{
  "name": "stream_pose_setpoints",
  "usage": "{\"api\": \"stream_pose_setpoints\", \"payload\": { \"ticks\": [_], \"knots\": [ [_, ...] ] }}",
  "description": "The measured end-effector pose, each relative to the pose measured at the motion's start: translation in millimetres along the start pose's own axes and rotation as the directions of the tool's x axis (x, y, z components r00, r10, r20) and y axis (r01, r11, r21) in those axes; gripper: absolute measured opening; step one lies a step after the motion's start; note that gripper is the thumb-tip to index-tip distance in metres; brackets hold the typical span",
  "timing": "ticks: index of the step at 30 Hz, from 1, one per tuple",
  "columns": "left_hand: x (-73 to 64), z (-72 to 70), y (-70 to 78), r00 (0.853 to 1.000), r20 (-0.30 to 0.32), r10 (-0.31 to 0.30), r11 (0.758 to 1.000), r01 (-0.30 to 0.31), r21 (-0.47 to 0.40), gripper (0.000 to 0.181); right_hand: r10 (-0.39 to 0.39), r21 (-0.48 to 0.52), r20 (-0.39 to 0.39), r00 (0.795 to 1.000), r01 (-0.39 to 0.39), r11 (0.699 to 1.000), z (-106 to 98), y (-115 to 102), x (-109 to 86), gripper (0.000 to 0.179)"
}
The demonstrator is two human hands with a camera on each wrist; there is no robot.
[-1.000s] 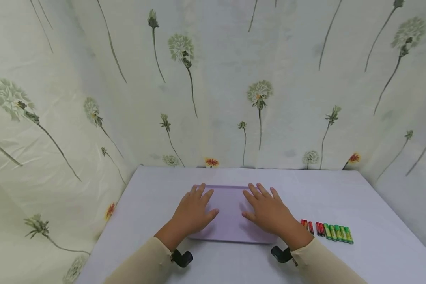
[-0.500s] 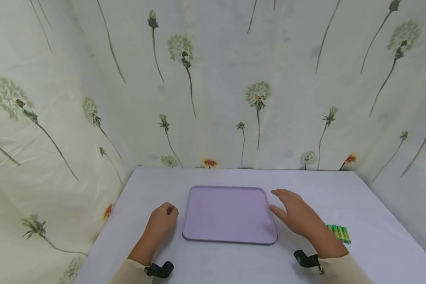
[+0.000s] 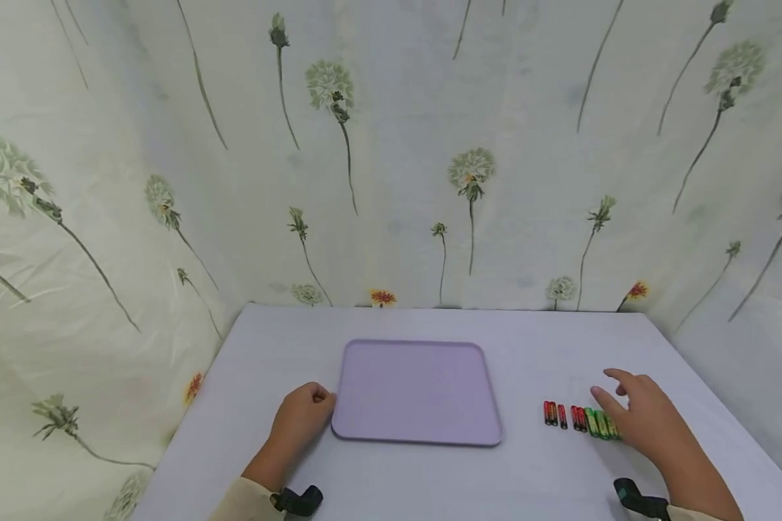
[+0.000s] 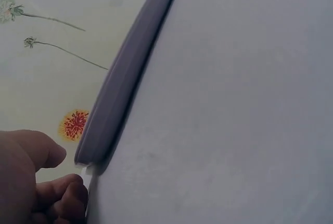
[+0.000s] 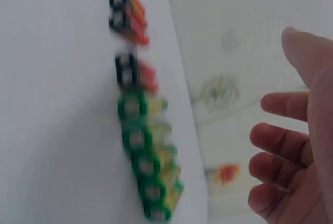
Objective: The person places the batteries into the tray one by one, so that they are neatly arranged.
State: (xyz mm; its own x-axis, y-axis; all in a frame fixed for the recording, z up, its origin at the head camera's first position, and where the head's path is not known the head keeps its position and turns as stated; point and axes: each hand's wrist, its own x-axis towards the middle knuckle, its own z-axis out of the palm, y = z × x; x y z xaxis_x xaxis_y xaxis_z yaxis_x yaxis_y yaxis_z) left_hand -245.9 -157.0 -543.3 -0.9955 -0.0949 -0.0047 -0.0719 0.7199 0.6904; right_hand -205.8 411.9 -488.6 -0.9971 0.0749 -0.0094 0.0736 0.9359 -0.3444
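A shallow lilac tray (image 3: 417, 391) lies flat in the middle of the white table. Beside its left edge my left hand (image 3: 303, 412) rests with loosely curled fingers and nothing in them; in the left wrist view the thumb and fingers of this hand (image 4: 21, 177) are right by the corner of the tray (image 4: 125, 73). My right hand (image 3: 641, 412) hovers over the right end of a row of batteries, thumb and fingers apart, holding nothing. Red-and-black batteries (image 3: 550, 413) form the row's left part, green-and-yellow batteries (image 3: 597, 424) its right part, partly hidden by the hand. The right wrist view shows the green batteries (image 5: 148, 164) slightly blurred.
Behind the table (image 3: 528, 333) and along both sides hangs a pale sheet (image 3: 391, 145) printed with dandelions. A small black camera (image 3: 300, 501) is strapped to the left wrist, another black camera (image 3: 638, 499) to the right.
Both hands have left their place over the tray. The left went to its left side and its fingers curled; the right swung right to the batteries. The tray stays put.
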Motion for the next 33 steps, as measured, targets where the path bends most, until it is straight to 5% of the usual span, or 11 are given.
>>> {"api": "stream_pose_setpoints", "payload": {
  "ticks": [10, 22, 33],
  "knots": [
    [2.2, -1.4, 3.9, 0.998, 0.013, 0.066, 0.994, -0.067, 0.084, 0.02, 0.161, 0.122, 0.218, 0.962, -0.191, 0.974, 10.8, 63.6, -11.3, 0.109],
    [-1.3, 5.4, 2.5, 0.994, 0.031, 0.104, 0.989, -0.107, 0.102, 0.021, 0.021, 0.223, 0.257, 0.966, -0.08, 0.972, 14.7, 77.9, -24.9, 0.096],
    [-5.1, 4.8, -1.1, 0.995, 0.028, 0.092, 0.989, -0.094, 0.111, 0.022, 0.05, 0.157, 0.224, 0.973, -0.087, 0.984, 25.7, 78.8, -20.8, 0.072]
  ]
}}
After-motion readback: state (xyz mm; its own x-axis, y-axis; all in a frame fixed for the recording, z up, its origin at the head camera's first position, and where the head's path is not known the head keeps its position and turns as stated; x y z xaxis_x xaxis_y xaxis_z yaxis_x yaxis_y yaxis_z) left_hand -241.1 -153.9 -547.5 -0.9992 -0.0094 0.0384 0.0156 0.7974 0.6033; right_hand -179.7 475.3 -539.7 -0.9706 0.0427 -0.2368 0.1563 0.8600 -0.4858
